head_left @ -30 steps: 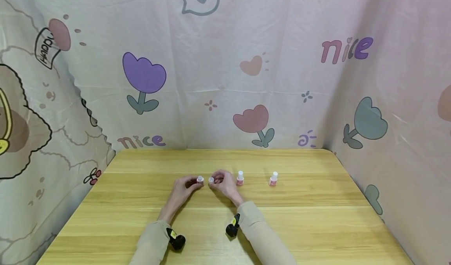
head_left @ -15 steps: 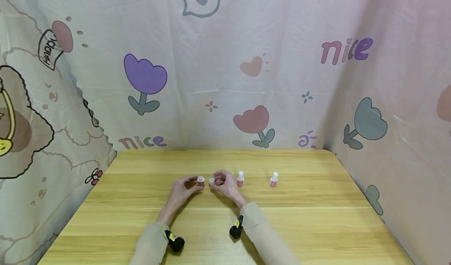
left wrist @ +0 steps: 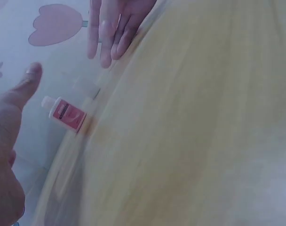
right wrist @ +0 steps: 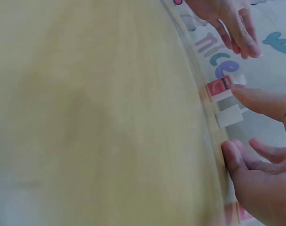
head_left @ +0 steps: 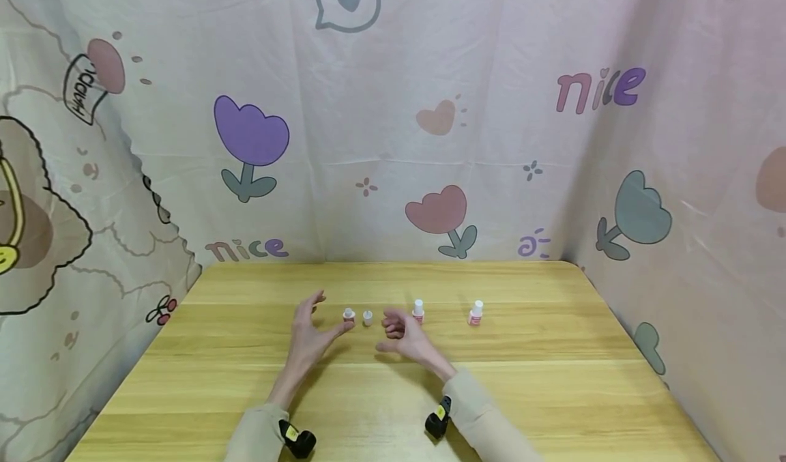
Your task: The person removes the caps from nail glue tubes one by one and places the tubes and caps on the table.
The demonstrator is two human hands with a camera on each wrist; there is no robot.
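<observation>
My head camera looks forward and down from above, far enough back to take in the table (head_left: 552, 394) and the cloth (head_left: 368, 73) behind it. At my wrists, the left camera (head_left: 297, 440) faces forward and right, the right camera (head_left: 438, 417) forward and left, both low, close and tipped sideways. Their views share the bottle (head_left: 348, 316), the cap (head_left: 368, 319), my left hand (head_left: 310, 339) and right hand (head_left: 411, 342), all smaller from my head.

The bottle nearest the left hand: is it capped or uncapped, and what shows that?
Uncapped: the bottle shows a short, narrow tip, and a separate white cap sits beside it on the table.
</observation>
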